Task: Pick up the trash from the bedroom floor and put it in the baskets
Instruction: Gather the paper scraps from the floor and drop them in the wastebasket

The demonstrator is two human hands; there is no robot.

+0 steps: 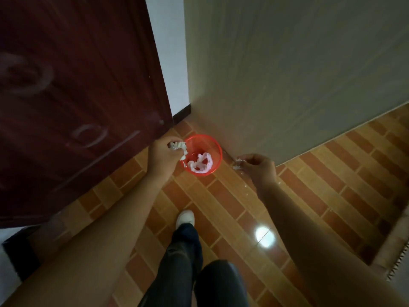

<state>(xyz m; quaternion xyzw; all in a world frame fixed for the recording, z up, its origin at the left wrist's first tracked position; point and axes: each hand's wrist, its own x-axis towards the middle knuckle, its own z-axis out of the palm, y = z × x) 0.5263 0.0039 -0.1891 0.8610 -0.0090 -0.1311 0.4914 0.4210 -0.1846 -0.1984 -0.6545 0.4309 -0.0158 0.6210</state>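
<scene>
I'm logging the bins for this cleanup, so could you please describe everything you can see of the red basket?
The red basket is a small, round, translucent red bin, apparently mesh plastic. It stands upright on the tiled floor in the corner between the dark door and the grey wall. White crumpled trash already lies inside. The left hand holds more crumpled paper at its left rim.

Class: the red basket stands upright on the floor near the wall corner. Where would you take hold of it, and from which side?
Grip the red basket by its open rim, coming from above. It stands upright with the round mouth facing up, so the rim is exposed all round. The near-left edge is crowded by the left hand holding crumpled tissue; the near-right part of the rim looks freer.
</scene>
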